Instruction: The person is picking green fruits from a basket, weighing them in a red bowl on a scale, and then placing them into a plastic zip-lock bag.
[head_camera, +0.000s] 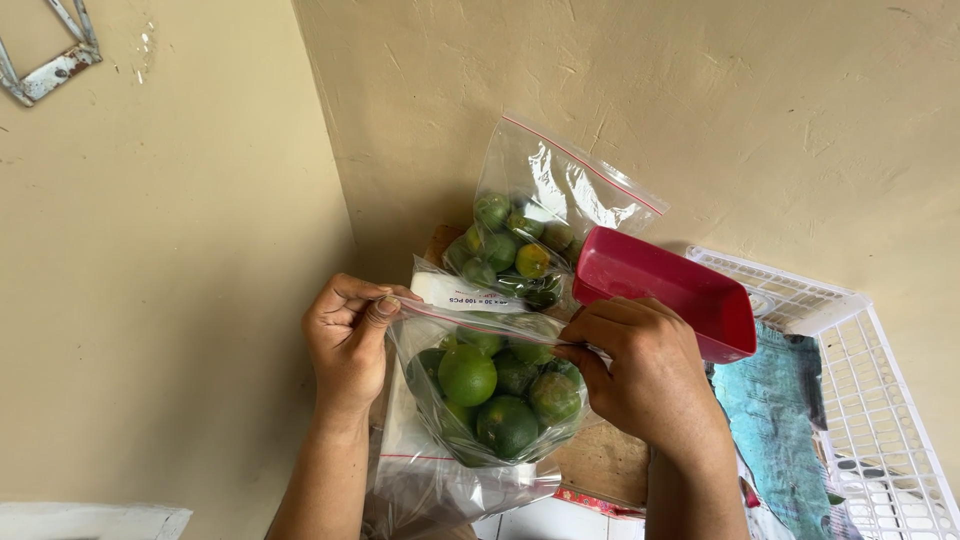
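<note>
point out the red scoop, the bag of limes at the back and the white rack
red scoop (672, 290), head view, on its red side wall
back bag of limes (520, 245), head view, on the limes inside it
white rack (860, 360), head view, on its slatted grid

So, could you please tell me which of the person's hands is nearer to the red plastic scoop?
Right. The right hand lies just below the red plastic scoop, seemingly touching it. The left hand pinches the far corner of the clear zip bag of green limes, well apart from it.

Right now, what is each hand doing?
Left hand: closed, pinching the top edge of the clear bag of limes.
Right hand: closed, pinching the same bag's top edge at the other end.
</note>
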